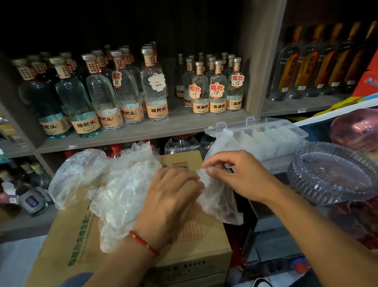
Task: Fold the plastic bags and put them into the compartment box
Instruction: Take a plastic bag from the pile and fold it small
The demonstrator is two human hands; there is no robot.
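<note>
I have one clear plastic bag [212,193] between my hands over the cardboard box [191,240] I am using as a surface. My right hand [238,175] pinches its upper edge between thumb and fingertips, and my left hand [172,196] lies against the same bag with the fingers curled at its edge; I judge it is gripping, though the fingertips are hidden behind the plastic. The bag hangs crumpled, so this fold looks barely begun.

To my left, a loose pile of bags [123,189] lies on the cardboard box, with another puffed-up bag [77,174] just beyond it, none of them folded. The compartment box [273,136] sits open behind my right hand, and several of its compartments seem to hold white folded bags, though the clear plastic makes that hard to tell. So I reckon some of the work is done, with at least three bags left.
</note>
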